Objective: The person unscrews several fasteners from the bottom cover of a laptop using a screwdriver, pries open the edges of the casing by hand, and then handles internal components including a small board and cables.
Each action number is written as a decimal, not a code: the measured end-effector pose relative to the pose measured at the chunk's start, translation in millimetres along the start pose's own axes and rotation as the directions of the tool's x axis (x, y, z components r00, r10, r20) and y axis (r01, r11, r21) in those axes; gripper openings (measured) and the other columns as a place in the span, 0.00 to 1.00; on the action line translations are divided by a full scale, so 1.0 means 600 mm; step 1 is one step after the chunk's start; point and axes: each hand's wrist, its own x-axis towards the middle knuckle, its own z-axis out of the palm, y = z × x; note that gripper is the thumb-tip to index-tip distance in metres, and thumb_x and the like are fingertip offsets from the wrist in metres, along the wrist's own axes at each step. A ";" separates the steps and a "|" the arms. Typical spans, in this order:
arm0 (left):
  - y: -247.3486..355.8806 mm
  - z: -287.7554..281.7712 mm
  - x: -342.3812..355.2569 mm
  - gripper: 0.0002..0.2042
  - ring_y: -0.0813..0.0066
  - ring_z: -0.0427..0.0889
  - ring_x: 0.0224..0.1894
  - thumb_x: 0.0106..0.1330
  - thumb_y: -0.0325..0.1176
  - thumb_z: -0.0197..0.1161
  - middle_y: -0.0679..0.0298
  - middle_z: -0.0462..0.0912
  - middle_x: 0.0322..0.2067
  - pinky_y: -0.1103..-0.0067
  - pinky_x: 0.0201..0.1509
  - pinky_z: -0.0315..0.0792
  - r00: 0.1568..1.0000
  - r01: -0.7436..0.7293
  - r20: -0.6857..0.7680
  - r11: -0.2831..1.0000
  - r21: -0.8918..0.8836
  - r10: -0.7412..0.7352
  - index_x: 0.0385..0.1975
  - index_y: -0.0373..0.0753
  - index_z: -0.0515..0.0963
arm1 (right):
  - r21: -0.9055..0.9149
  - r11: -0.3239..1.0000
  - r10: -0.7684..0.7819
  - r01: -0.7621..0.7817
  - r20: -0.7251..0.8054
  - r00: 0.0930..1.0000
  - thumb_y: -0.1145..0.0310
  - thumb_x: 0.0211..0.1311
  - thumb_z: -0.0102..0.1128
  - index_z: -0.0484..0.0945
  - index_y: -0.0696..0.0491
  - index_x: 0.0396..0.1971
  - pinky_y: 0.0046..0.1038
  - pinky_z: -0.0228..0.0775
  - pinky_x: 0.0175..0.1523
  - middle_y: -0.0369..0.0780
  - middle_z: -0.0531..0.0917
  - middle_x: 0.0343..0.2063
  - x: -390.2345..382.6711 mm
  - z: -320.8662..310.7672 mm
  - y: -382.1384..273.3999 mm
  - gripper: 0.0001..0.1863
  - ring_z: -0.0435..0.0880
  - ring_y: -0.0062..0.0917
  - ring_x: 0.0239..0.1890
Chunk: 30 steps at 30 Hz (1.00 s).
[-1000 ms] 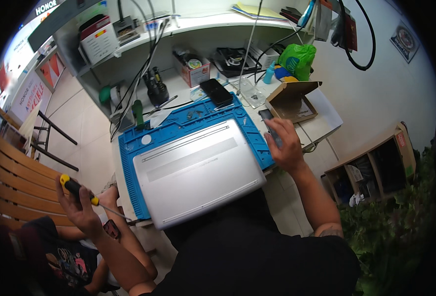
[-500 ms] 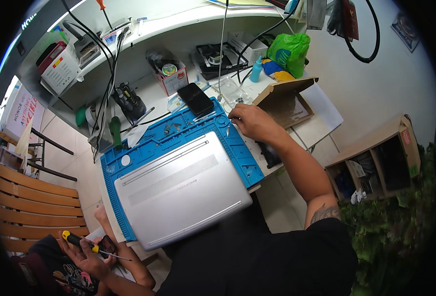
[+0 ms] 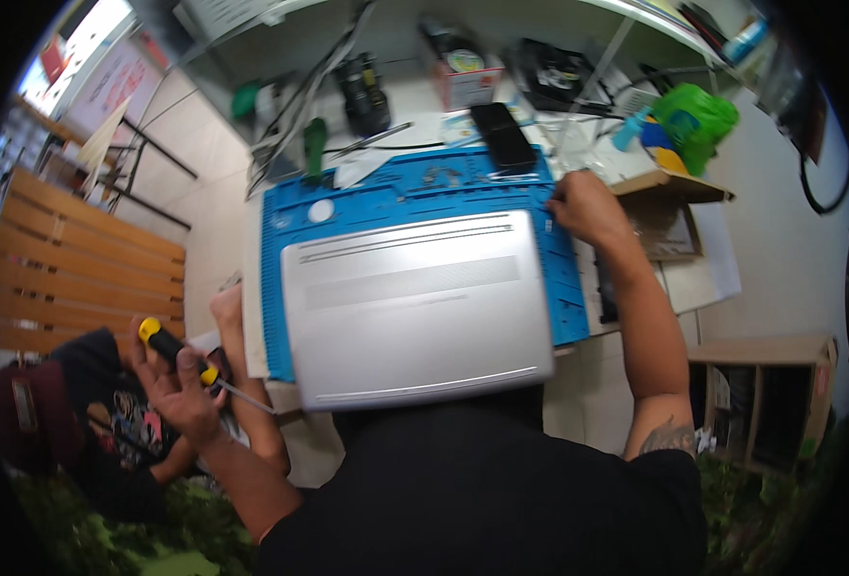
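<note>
Here, left of the laptop (image 3: 415, 336), the left hand (image 3: 179, 394) grips a screwdriver (image 3: 167, 344) by its yellow and black handle, between thumb and partly spread fingers, the shaft pointing toward the laptop's near left corner. Left of that hand, a person in a dark red cap (image 3: 31, 413) sits low beside the laptop's side of the table. The silver laptop lies closed, underside up, on a blue mat (image 3: 566, 288), its near edge by the wearer's black shirt (image 3: 443, 480). Past the laptop's far right corner, the right hand (image 3: 585, 206) has its fingers bent down at the mat's edge; whether they hold anything, I cannot tell. Beyond the laptop's far left part, a white disc (image 3: 321, 210) lies on the mat. Farther behind the laptop come a black phone (image 3: 503, 136), toward its right, and a green handle (image 3: 315, 144), toward its left. To the laptop's far right are an open carton (image 3: 659, 182), a blue bottle (image 3: 628, 132) and a green bag (image 3: 698, 125). Farthest behind the laptop is a red and white box (image 3: 469, 86).
</note>
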 end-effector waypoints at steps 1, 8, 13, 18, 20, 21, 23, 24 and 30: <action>0.002 -0.001 -0.004 0.35 0.79 0.80 0.39 0.82 0.25 0.63 0.62 0.84 0.40 0.81 0.47 0.76 1.000 0.020 0.013 0.999 -0.032 -0.020 0.85 0.37 0.56 | -0.032 0.999 0.045 -0.044 0.024 0.999 0.69 0.64 0.79 0.94 0.62 0.37 0.42 0.84 0.50 0.55 0.92 0.33 0.007 -0.003 -0.009 0.11 0.94 0.45 0.38; -0.014 -0.019 -0.010 0.37 0.78 0.84 0.40 0.81 0.27 0.65 0.60 0.87 0.40 0.82 0.47 0.78 1.000 -0.002 -0.021 0.994 -0.107 0.000 0.85 0.36 0.54 | -0.054 0.963 0.266 -0.263 0.041 0.963 0.73 0.54 0.81 0.91 0.63 0.37 0.41 0.86 0.55 0.55 0.93 0.37 0.029 -0.018 -0.056 0.12 0.95 0.45 0.44; -0.040 -0.030 -0.002 0.38 0.78 0.84 0.40 0.81 0.28 0.66 0.60 0.85 0.36 0.82 0.46 0.79 0.998 -0.055 0.019 0.991 -0.120 0.058 0.85 0.36 0.54 | -0.086 0.959 0.275 -0.270 0.059 0.960 0.74 0.57 0.78 0.90 0.64 0.36 0.42 0.85 0.56 0.55 0.93 0.38 0.025 -0.024 -0.073 0.10 0.94 0.46 0.45; -0.048 -0.034 -0.003 0.40 0.78 0.83 0.37 0.79 0.29 0.69 0.61 0.86 0.35 0.81 0.46 0.78 1.000 0.014 0.008 0.979 -0.203 -0.012 0.85 0.35 0.53 | -0.153 0.966 0.229 -0.210 0.119 0.966 0.75 0.59 0.75 0.90 0.64 0.35 0.42 0.85 0.56 0.57 0.92 0.38 0.032 -0.022 -0.063 0.08 0.94 0.49 0.46; -0.047 -0.034 -0.005 0.40 0.78 0.83 0.37 0.79 0.29 0.69 0.61 0.87 0.35 0.80 0.47 0.78 1.000 0.026 -0.006 0.973 -0.230 -0.028 0.85 0.34 0.53 | -0.210 0.967 0.166 -0.141 0.106 0.980 0.74 0.59 0.74 0.90 0.64 0.35 0.42 0.86 0.56 0.57 0.92 0.39 0.035 -0.017 -0.057 0.09 0.94 0.49 0.46; -0.046 -0.034 -0.005 0.40 0.78 0.83 0.36 0.79 0.29 0.69 0.60 0.87 0.35 0.80 0.47 0.78 1.000 0.022 -0.014 0.971 -0.237 -0.026 0.85 0.34 0.53 | -0.199 0.974 0.128 -0.105 0.106 0.986 0.73 0.59 0.73 0.90 0.64 0.34 0.42 0.86 0.53 0.57 0.92 0.36 0.035 -0.015 -0.055 0.08 0.94 0.48 0.43; -0.044 -0.032 -0.007 0.40 0.78 0.83 0.36 0.79 0.28 0.69 0.60 0.87 0.35 0.80 0.46 0.78 1.000 0.012 -0.023 0.968 -0.252 -0.019 0.85 0.34 0.53 | -0.207 0.975 0.105 -0.085 0.087 0.991 0.72 0.60 0.73 0.89 0.64 0.31 0.42 0.86 0.48 0.56 0.91 0.31 0.037 -0.016 -0.052 0.09 0.94 0.46 0.36; -0.043 -0.032 -0.008 0.40 0.78 0.83 0.36 0.79 0.28 0.69 0.60 0.86 0.35 0.80 0.46 0.78 1.000 0.009 -0.026 0.967 -0.256 -0.016 0.85 0.34 0.54 | -0.181 0.980 0.107 -0.084 0.122 0.987 0.72 0.59 0.72 0.89 0.64 0.33 0.42 0.85 0.51 0.57 0.91 0.34 0.038 -0.019 -0.051 0.09 0.94 0.48 0.40; -0.031 -0.034 -0.019 0.40 0.78 0.83 0.37 0.78 0.29 0.69 0.60 0.86 0.35 0.81 0.45 0.78 0.999 -0.001 -0.043 0.974 -0.225 -0.009 0.85 0.34 0.53 | -0.173 0.974 0.178 -0.148 0.173 0.969 0.74 0.57 0.74 0.90 0.64 0.37 0.44 0.85 0.57 0.59 0.91 0.41 0.039 -0.026 -0.060 0.10 0.93 0.51 0.47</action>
